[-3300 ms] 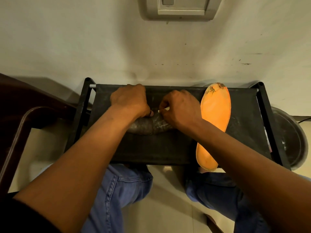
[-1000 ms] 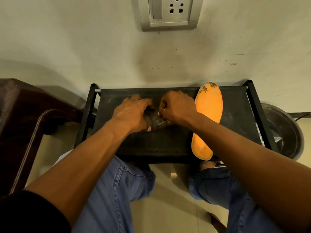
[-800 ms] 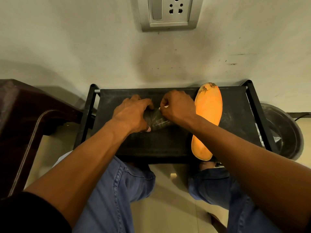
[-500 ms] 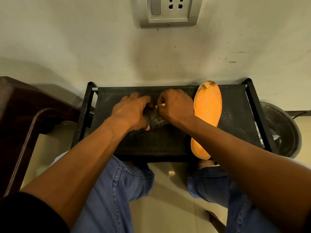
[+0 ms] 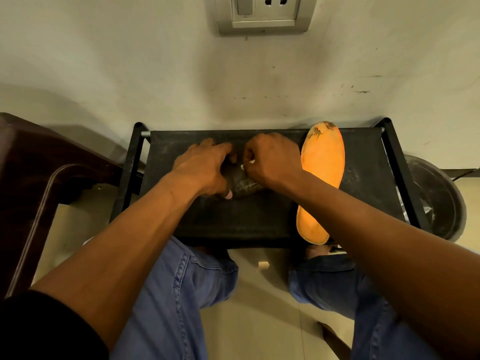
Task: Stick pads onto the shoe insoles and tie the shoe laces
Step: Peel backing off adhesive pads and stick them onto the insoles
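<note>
Orange foam, worn dark at the toe, marks the long shoe insole lying lengthwise on the black fabric-topped rack, just right of where both hands are busy; its heel hangs a little over the near edge. No pad can be made out on it from where I stand.

The work is on a dark, crinkly, shiny bundle near the middle of the rack, mostly hidden under the hands; whether it is a wrapped packet of pads I cannot tell. The left hand curls over it from the left, thumb tucked against the near side, gripping and steadying it. The right hand is closed in a pinch on a small white tab at the top of the bundle, knuckles up.

My guess is that a backing or a pad is being peeled free. To do that well, the left hand should pin the bundle flat so it cannot lift, while the right draws the tab back low and slow rather than jerking upward, which could tear it. Keeping fingertips off any sticky face would help it bond, and the insole is close enough to receive it directly.
</note>
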{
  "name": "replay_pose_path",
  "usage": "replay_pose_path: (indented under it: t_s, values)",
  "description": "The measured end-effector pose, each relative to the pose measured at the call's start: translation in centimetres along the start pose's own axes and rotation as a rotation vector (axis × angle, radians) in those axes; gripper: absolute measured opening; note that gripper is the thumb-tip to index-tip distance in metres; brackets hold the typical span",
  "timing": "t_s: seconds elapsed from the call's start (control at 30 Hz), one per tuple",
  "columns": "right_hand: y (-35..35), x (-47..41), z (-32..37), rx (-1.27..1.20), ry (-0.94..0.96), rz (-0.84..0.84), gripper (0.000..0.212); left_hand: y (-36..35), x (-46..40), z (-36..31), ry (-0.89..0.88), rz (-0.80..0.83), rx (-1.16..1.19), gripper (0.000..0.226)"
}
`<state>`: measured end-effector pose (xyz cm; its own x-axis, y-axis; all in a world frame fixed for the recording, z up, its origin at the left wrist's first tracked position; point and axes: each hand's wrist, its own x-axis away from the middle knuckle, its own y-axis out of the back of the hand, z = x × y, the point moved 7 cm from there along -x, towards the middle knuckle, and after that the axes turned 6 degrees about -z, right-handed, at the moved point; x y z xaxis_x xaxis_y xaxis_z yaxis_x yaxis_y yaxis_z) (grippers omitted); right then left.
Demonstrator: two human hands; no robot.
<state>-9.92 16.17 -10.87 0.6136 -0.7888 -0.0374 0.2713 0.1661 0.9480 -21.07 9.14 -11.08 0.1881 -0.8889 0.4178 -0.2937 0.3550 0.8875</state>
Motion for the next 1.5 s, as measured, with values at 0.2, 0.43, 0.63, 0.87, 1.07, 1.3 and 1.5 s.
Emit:
replay_pose_path:
  t_s: [0.2,0.43,0.63,0.87,1.07,1.3,1.5]
  values:
    - [-1.2,0.8,1.7,-0.139,0.055,0.3,0.007,-0.1,-0.1,0.0,0.014,-0.001,-0.024,0.101]
    - [0.3,-0.1,-0.4,-0.015,-0.041,0.003,0.011,0.0,-0.2,-0.1,0.0,-0.003,-0.004,0.087]
    - [-1.5,0.7,1.6,-0.174,0.015,0.372,0.007,0.0,-0.4,-0.1,0.011,0.003,-0.024,0.101]
    - [0.9,-0.5,-1.1,0.034,-0.045,0.134,0.004,0.0,-0.4,-0.1,-0.004,-0.003,0.011,0.084]
    - [-0.4,-0.2,-1.0,-0.097,-0.058,0.282,0.008,-0.1,-0.3,-0.1,-0.004,-0.005,0.008,0.084]
    - [0.8,-0.6,-1.8,0.043,-0.101,0.117,0.01,0.0,-0.3,0.0,0.006,0.0,0.03,0.083]
    - [1.0,-0.9,-3.2,0.029,-0.164,0.061,0.013,0.0,-0.3,0.0,0.005,-0.002,0.04,0.081]
